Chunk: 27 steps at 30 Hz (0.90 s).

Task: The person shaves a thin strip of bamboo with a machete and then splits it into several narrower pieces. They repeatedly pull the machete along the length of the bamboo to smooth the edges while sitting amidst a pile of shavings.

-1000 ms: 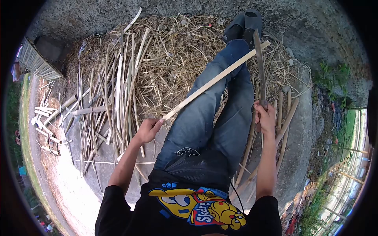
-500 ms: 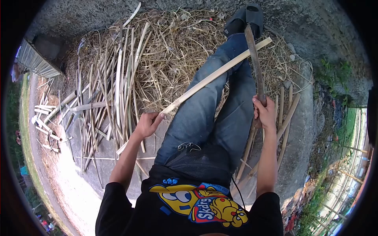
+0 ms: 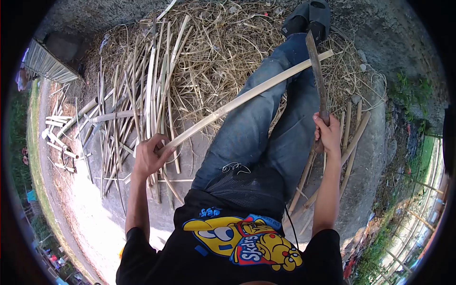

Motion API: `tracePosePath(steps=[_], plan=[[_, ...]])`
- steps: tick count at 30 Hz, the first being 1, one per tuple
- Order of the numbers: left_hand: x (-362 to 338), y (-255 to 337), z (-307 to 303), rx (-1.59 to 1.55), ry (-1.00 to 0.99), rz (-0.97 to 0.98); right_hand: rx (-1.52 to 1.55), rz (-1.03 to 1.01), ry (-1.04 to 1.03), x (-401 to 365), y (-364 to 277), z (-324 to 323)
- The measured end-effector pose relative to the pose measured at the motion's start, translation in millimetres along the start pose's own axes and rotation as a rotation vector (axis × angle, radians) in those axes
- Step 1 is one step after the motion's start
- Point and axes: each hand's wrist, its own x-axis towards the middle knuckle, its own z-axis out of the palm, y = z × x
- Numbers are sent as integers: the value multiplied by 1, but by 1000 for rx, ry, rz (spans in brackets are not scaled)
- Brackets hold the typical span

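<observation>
My left hand [image 3: 151, 156] is closed on the lower end of a long pale bamboo strip [image 3: 247, 96], with the thumb lying along it. The strip slants up to the right across my jeans, and its far end passes by a long machete [image 3: 317, 71]. My right hand [image 3: 327, 134] is wrapped round the machete's handle, and the dark blade points up toward my feet. Blade and strip cross near my shins; whether they touch I cannot tell.
Many bamboo strips [image 3: 152, 95] lie in a pile on the left. Thin shavings [image 3: 213, 61] cover the ground ahead. More bamboo pieces [image 3: 355, 137] lie beside my right hand. A rough wall [image 3: 109, 16] stands beyond my feet [image 3: 319, 16].
My left hand has moved left and slightly down in view, and more of the strip now shows between it and the blade. The whole view has shifted a little.
</observation>
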Motion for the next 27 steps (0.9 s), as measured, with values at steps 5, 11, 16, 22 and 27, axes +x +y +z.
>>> tracePosePath(steps=[5,11,16,22,27], plan=[[-28,-9,-14,113,107,-24,24,-3,-13,1,2,5],[-33,-36,3,220,138,-62,-39,83,66,2,-2,7],[-18,-52,24,212,153,-65,-100,40,172,7,0,-2],[-2,-66,42,171,187,-25,57,54,180,7,-9,-9],[12,-59,47,53,111,-44,-16,32,157,9,-14,-17]])
